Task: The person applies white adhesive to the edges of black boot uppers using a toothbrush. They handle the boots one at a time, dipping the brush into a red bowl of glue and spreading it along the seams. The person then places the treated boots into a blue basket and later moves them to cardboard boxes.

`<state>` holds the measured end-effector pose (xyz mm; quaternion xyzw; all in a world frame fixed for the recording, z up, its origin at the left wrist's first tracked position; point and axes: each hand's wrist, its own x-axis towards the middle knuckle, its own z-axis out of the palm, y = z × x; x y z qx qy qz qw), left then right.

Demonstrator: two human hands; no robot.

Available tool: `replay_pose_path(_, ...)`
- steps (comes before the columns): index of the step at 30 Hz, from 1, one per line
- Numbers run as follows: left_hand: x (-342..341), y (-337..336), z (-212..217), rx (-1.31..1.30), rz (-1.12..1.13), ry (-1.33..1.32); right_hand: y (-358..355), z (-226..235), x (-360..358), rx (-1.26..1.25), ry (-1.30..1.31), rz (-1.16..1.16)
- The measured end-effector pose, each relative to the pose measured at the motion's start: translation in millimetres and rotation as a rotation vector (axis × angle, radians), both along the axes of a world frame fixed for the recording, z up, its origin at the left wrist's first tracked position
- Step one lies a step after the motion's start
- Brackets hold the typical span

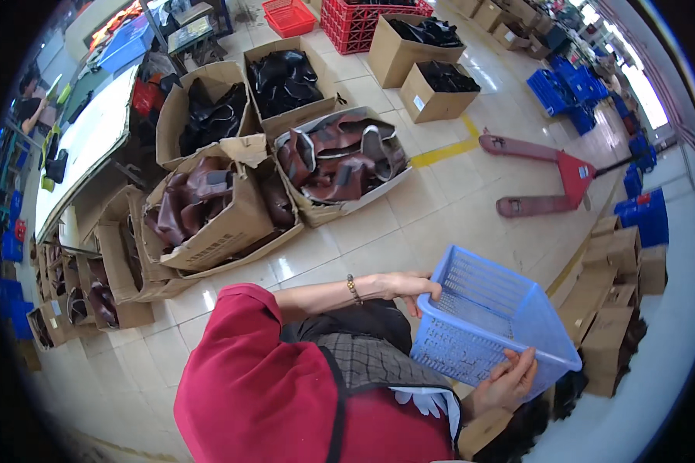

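A light-blue plastic basket (459,339) with slotted walls is held tilted in front of my body, and nothing shows inside it. My left hand (409,288), with a beaded bracelet at the wrist, is closed on the rim at its left corner. On the near right side, my right hand (508,380) grips the rim with its fingers curled over the edge. The undersides of both grips are hidden. White gloves (425,401) poke out of a pocket of the checked apron (363,356) that I wear.
Cardboard boxes (224,231) of brown and black leather pieces stand at the left. A red pallet jack (575,179) rests on the tiled floor at the right, near yellow lines. More cartons (610,332) line the right side. A red crate (355,27) stands at the back.
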<state>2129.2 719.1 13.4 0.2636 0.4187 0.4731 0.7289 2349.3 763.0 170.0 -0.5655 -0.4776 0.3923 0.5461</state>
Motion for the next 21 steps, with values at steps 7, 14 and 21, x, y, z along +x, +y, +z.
replay_pose_path(7,-122,126,33,-0.038,0.43,0.024,252,19,-155,-0.059,0.019,0.614)
replay_pose_path(14,-247,278,-13,0.001,0.806,0.166,428,-24,-341,0.005,-0.099,1.133)
replay_pose_path(21,-391,430,41,0.025,0.85,0.146,584,-8,-472,-0.07,-0.144,1.205)
